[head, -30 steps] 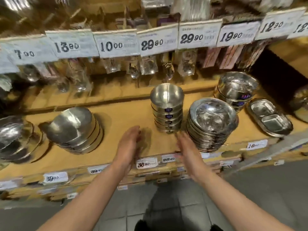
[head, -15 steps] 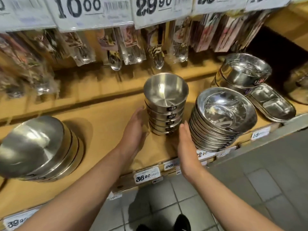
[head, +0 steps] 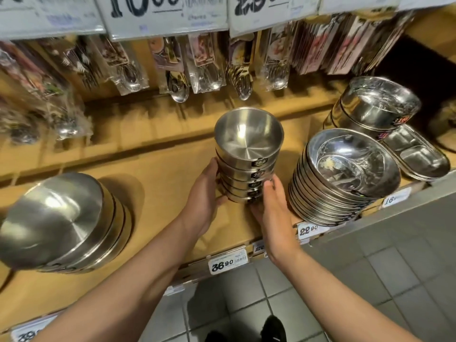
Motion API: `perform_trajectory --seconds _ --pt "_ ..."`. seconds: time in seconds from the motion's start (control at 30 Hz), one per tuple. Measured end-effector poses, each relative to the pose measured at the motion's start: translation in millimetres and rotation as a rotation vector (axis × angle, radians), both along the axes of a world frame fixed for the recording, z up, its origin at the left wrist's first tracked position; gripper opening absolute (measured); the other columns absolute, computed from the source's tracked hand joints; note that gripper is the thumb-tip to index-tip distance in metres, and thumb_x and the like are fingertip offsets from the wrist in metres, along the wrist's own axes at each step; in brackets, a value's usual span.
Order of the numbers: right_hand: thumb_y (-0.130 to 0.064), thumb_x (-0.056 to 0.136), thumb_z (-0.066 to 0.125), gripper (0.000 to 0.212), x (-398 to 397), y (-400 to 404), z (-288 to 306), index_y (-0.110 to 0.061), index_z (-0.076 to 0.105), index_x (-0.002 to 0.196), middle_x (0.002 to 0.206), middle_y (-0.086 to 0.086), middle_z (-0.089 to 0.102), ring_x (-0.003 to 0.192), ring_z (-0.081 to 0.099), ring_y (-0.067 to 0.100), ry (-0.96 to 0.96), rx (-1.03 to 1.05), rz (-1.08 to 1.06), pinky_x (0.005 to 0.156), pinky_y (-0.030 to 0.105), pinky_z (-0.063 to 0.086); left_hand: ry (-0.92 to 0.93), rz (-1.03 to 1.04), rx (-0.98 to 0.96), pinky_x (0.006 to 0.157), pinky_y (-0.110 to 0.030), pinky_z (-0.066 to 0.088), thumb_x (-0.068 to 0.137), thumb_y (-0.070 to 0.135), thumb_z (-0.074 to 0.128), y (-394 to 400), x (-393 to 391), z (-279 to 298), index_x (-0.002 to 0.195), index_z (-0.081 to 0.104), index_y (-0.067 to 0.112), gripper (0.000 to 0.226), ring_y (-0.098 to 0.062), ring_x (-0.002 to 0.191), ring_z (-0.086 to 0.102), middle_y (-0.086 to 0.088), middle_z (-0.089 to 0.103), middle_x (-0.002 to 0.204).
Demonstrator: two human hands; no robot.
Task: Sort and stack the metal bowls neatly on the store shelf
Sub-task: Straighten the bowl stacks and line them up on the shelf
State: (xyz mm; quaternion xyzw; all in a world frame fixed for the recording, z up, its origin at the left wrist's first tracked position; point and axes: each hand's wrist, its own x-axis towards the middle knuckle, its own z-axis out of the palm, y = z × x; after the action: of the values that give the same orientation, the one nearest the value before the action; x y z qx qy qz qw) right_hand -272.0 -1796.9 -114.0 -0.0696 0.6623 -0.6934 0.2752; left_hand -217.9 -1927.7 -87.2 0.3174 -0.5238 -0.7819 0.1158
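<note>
A person stands at a tan store shelf (head: pixel 153 183), seen from above, both bare arms reaching forward. The left hand (head: pixel 204 201) and right hand (head: pixel 274 213) cup opposite sides of a stack of small steel bowls (head: pixel 248 154) standing upright at the middle of the shelf. Each grip is curved round the lower bowls of the stack, the left hand with its thumb against the side and the right hand with its fingers (head: pixel 269 187) on the front edge. Each bowl carries a dark oval sticker; the top one reads "304" (head: pixel 259 162).

Just to the right sits a leaning stack of shallow steel plates (head: pixel 345 174), close to the right hand but apart from the small bowls. Behind that is a stack of deeper steel pots (head: pixel 375 107) with a red-lettered sticker too blurred to read, and beside it a stack of divided steel trays (head: pixel 417 154). At the far left, well apart, lies a stack of large steel bowls (head: pixel 59 223) tipped onto its side.

Packaged spoons and forks (head: pixel 204 67) hang along the back. White price signs (head: pixel 167 13) above show "10.00" and a partly cut "29". Tags on the shelf edge read "36.90" (head: pixel 228 262) and "22.90" (head: pixel 308 230). Grey floor tiles (head: pixel 370 280) show below.
</note>
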Motion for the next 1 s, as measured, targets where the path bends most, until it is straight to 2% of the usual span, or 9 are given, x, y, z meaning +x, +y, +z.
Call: perform_trajectory --seconds 0.17,0.4,0.5,0.57,0.63,0.7,0.8,0.9,1.0 --pt "-0.061 0.092 0.048 0.043 10.9 -6.3 1.4 -0.052 0.051 0.134 0.137 -0.019 0.061 0.133 0.052 0.008 0.027 -0.018 0.038 0.116 0.051 0.037 -0.004 0.033 0.028 0.084 -0.036 0.052 0.107 0.049 0.034 -6.9 12.5 -0.6 0.094 0.077 0.050 0.045 0.009 0.095 0.068 0.027 0.074 0.103" --pt "-0.061 0.089 0.051 0.038 14.7 -13.9 2.9 -0.057 0.054 0.127 0.134 -0.017 0.063 0.131 0.054 0.010 0.025 -0.020 0.052 0.115 0.051 0.039 -0.010 0.077 0.049 0.083 -0.034 0.051 0.104 0.052 0.037 -15.1 22.5 -1.9 0.114 0.068 0.038 0.035 0.009 0.103 0.066 0.026 0.072 0.114" --pt "-0.068 0.083 0.053 0.068 13.5 -9.8 3.5 -0.044 0.043 0.146 0.147 -0.014 0.054 0.139 0.046 0.010 -0.013 0.015 0.051 0.118 0.049 0.035 -0.022 0.079 0.050 0.093 -0.038 0.050 0.105 0.051 0.038 -12.6 24.4 0.9 0.108 0.073 0.043 0.036 0.004 0.111 0.064 0.026 0.071 0.117" --pt "-0.073 0.076 0.055 0.089 12.6 -2.8 6.0 -0.040 0.032 0.155 0.156 -0.012 0.045 0.144 0.040 0.011 -0.065 0.070 0.046 0.120 0.048 0.032 -0.030 0.109 0.052 0.093 -0.038 0.048 0.105 0.050 0.038 -9.4 27.9 6.4 0.097 0.076 0.051 0.039 0.003 0.117 0.059 0.030 0.072 0.109" --pt "-0.074 0.075 0.056 0.093 14.4 9.0 10.1 -0.038 0.030 0.156 0.158 -0.011 0.041 0.144 0.039 0.011 -0.095 0.106 0.032 0.121 0.047 0.033 -0.069 0.191 0.063 0.091 -0.037 0.048 0.105 0.046 0.039 -2.6 33.9 9.4 0.087 0.077 0.049 0.042 -0.003 0.116 0.058 0.030 0.074 0.095" --pt "-0.066 0.086 0.058 0.073 20.4 27.9 12.0 -0.037 0.040 0.151 0.153 -0.009 0.047 0.137 0.047 0.010 -0.113 0.140 0.026 0.118 0.048 0.037 -0.132 0.298 0.109 0.086 -0.036 0.049 0.105 0.041 0.043 9.1 43.3 7.5 0.091 0.077 0.033 0.038 -0.011 0.102 0.060 0.018 0.075 0.086" --pt "-0.037 0.102 0.056 0.021 34.3 71.1 8.5 -0.036 0.066 0.120 0.125 0.001 0.069 0.103 0.069 0.006 -0.168 0.120 0.016 0.101 0.045 0.055 -0.217 0.324 0.101 0.079 -0.036 0.051 0.105 0.034 0.043 39.9 63.4 6.6 0.099 0.068 0.022 0.029 -0.015 0.089 0.060 0.001 0.066 0.093" --pt "-0.027 0.103 0.054 0.019 29.4 124.6 13.4 -0.023 0.073 0.104 0.110 0.008 0.071 0.106 0.068 0.015 -0.225 0.127 -0.107 0.087 0.037 0.058 -0.261 0.206 0.105 0.084 -0.035 0.054 0.106 0.029 0.043 75.7 73.2 12.4 0.105 0.063 0.023 0.022 -0.015 0.096 0.061 -0.001 0.063 0.105" --pt "-0.023 0.104 0.050 0.015 -9.5 165.7 26.9 -0.018 0.063 0.096 0.104 0.012 0.059 0.103 0.058 0.024 -0.189 0.147 -0.241 0.085 0.043 0.055 -0.245 0.085 0.103 0.088 -0.038 0.055 0.106 0.022 0.045 104.1 56.5 26.8 0.098 0.058 0.024 0.015 -0.019 0.097 0.059 -0.007 0.057 0.108"
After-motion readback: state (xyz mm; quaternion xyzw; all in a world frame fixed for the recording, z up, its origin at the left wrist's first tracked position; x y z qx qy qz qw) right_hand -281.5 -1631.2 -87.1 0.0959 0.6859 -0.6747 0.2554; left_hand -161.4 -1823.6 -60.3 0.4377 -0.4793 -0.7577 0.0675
